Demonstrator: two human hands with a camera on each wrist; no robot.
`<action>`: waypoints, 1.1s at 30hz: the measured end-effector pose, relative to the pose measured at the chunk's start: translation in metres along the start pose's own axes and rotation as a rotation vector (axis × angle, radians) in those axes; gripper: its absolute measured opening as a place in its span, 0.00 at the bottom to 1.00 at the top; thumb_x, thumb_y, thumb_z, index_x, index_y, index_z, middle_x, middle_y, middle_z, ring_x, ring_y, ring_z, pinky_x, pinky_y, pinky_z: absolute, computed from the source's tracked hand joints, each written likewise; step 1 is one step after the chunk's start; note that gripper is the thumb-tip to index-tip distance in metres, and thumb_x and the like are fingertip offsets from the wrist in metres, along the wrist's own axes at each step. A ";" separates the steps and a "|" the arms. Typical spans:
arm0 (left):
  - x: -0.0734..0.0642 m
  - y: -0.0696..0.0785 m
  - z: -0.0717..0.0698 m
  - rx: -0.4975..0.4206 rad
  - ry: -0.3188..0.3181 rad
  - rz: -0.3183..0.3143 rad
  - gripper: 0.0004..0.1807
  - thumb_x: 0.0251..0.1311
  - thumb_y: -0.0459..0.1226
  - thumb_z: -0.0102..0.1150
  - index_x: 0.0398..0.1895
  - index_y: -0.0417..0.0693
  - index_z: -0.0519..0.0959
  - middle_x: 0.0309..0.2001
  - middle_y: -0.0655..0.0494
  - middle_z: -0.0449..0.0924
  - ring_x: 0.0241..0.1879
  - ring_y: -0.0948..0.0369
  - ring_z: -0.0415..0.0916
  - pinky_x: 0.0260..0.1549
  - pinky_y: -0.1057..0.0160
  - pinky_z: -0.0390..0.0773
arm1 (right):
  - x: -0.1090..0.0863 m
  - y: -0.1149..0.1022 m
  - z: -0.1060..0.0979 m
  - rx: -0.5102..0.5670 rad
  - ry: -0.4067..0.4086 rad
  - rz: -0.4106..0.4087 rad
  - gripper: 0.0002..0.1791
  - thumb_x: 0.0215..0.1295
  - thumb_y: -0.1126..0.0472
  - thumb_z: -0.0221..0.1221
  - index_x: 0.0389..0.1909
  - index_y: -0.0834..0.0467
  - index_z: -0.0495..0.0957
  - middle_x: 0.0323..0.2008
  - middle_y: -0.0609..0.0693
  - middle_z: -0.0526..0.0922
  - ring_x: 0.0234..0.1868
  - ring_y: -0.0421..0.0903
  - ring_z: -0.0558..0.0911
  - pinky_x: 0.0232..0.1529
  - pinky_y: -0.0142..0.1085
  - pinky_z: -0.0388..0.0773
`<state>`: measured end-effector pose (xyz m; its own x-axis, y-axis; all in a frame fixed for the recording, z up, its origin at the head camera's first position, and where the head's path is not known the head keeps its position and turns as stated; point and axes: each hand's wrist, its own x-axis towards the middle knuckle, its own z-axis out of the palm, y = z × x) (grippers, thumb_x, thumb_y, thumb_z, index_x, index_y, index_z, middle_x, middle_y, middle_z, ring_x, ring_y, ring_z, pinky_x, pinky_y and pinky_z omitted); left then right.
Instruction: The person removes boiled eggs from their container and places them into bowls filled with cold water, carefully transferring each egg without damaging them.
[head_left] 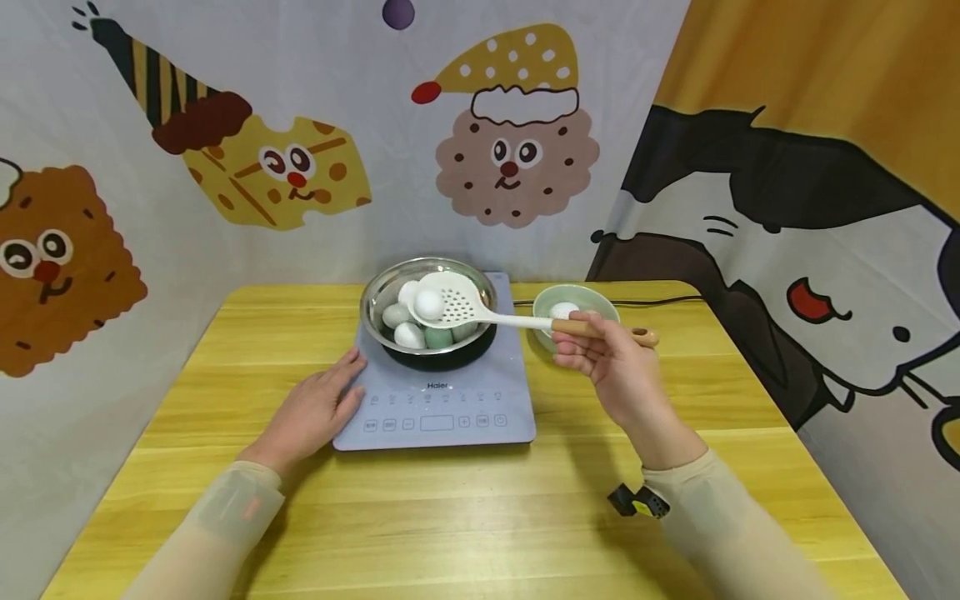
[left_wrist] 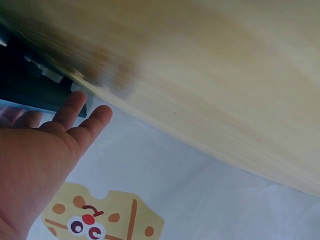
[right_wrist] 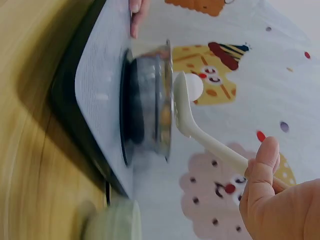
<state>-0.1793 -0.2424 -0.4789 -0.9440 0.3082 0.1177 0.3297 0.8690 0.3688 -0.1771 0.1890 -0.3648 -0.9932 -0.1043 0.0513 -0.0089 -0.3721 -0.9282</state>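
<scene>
My right hand [head_left: 618, 375] grips the wooden handle of a white slotted spoon [head_left: 468, 304] and holds it level over the steel basin [head_left: 365, 312]. A single white egg [head_left: 429, 305] lies in the spoon's perforated bowl; the right wrist view has the spoon [right_wrist: 185, 112] just above the basin's rim. Several white and greenish eggs, including a green egg [head_left: 438, 337], sit in the basin, partly hidden by the spoon. With fingers extended, my left hand [head_left: 311, 408] touches the left edge of the induction cooker [head_left: 487, 400], which carries the basin.
Right of the cooker stands a pale green bowl [head_left: 542, 302] with a white egg [head_left: 564, 310] in it, partly behind my right hand. A black cord [head_left: 660, 301] runs along the wooden table's [head_left: 450, 517] back edge. Behind hangs a printed cartoon curtain [head_left: 390, 167].
</scene>
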 end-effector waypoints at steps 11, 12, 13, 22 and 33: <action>0.001 0.001 -0.001 -0.003 -0.004 -0.001 0.32 0.84 0.49 0.45 0.83 0.44 0.63 0.85 0.43 0.56 0.76 0.33 0.68 0.73 0.32 0.68 | -0.046 -0.041 -0.068 -0.010 0.090 -0.108 0.19 0.86 0.55 0.51 0.59 0.65 0.83 0.49 0.57 0.93 0.45 0.47 0.93 0.46 0.37 0.91; 0.001 0.001 -0.001 -0.004 -0.003 0.000 0.32 0.84 0.49 0.45 0.83 0.43 0.64 0.85 0.43 0.56 0.76 0.33 0.68 0.73 0.32 0.68 | -0.050 -0.042 -0.074 -0.006 0.116 -0.119 0.19 0.86 0.55 0.52 0.59 0.65 0.83 0.49 0.58 0.93 0.45 0.47 0.94 0.45 0.38 0.91; 0.001 0.000 -0.001 -0.005 -0.002 0.000 0.32 0.84 0.49 0.45 0.83 0.43 0.64 0.85 0.43 0.56 0.76 0.33 0.68 0.73 0.32 0.68 | -0.053 -0.043 -0.079 0.000 0.143 -0.126 0.19 0.85 0.55 0.54 0.59 0.66 0.83 0.50 0.58 0.93 0.44 0.48 0.94 0.45 0.38 0.92; 0.000 -0.002 0.000 -0.016 -0.030 -0.022 0.34 0.85 0.51 0.42 0.85 0.44 0.60 0.87 0.44 0.53 0.78 0.34 0.64 0.76 0.32 0.65 | -0.061 -0.036 -0.111 -0.050 0.377 -0.138 0.17 0.80 0.55 0.61 0.56 0.64 0.85 0.46 0.56 0.94 0.39 0.46 0.94 0.41 0.38 0.91; 0.001 -0.002 0.001 -0.024 -0.026 -0.019 0.33 0.85 0.50 0.43 0.84 0.44 0.60 0.86 0.44 0.53 0.78 0.34 0.64 0.76 0.32 0.65 | -0.051 -0.026 -0.106 -0.069 0.376 -0.201 0.14 0.80 0.59 0.60 0.54 0.66 0.84 0.44 0.57 0.94 0.37 0.46 0.93 0.40 0.38 0.91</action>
<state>-0.1808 -0.2436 -0.4803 -0.9493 0.3021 0.0867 0.3112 0.8653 0.3929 -0.1388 0.3015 -0.3827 -0.9440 0.3117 0.1078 -0.2016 -0.2867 -0.9366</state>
